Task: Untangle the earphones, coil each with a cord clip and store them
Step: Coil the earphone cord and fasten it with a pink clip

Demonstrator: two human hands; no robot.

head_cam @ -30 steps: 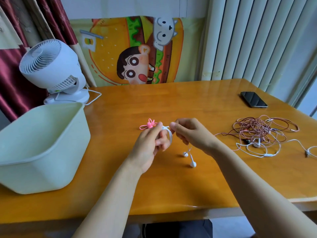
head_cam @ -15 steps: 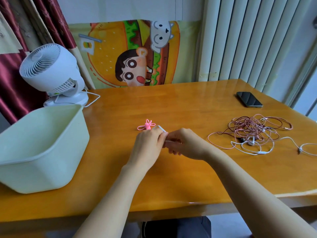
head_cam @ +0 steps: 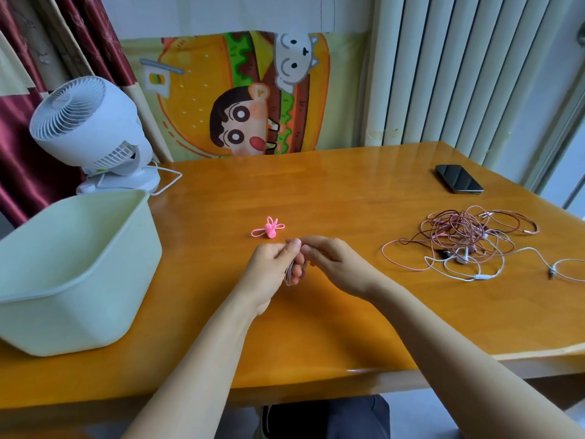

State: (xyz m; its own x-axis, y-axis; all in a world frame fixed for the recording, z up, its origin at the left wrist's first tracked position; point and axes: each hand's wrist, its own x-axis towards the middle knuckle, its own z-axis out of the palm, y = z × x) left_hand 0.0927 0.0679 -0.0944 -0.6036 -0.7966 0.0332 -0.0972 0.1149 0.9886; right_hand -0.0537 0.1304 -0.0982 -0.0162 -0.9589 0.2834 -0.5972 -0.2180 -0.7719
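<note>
Earphone coil (head_cam: pixel 288 274): a small bundle of pale cord, looped tight; held just above the middle of the surface, between the two hands; only a few loops show below the fingers
Left hand (head_cam: pixel 269 267): grip closed round the coil; fingers curled over it, thumb on top
Right hand (head_cam: pixel 337 267): grip closed as well; fingertips pinch the upper end of the same coil and touch the left thumb
Cord clip (head_cam: pixel 269 230): pink, with small petal-like loops and one longer loop; lies on the surface just beyond the hands, untouched
Tangled earphones (head_cam: pixel 459 240): a loose heap of pink and white cords to the right, well apart from the hands; a white inline remote and a few earbuds show at its near edge
Hard to make out: the coil's earbuds and plug are hidden inside the hands; which cord in the heap belongs to which set, I cannot tell
Tub (head_cam: pixel 79 264): pale green, open-topped, on the left of the surface; cut off by the frame edge
Surface (head_cam: pixel 348 312): glossy orange-brown wood; a dark phone (head_cam: pixel 459 182) lies at the far right; a white fan (head_cam: pixel 91 134) stands at the far left corner
Room: a cartoon burger banner (head_cam: pixel 243 96) hangs behind; a dark red curtain (head_cam: pixel 19 153) on the left; white vertical slats (head_cam: pixel 459 74) on the right
</note>
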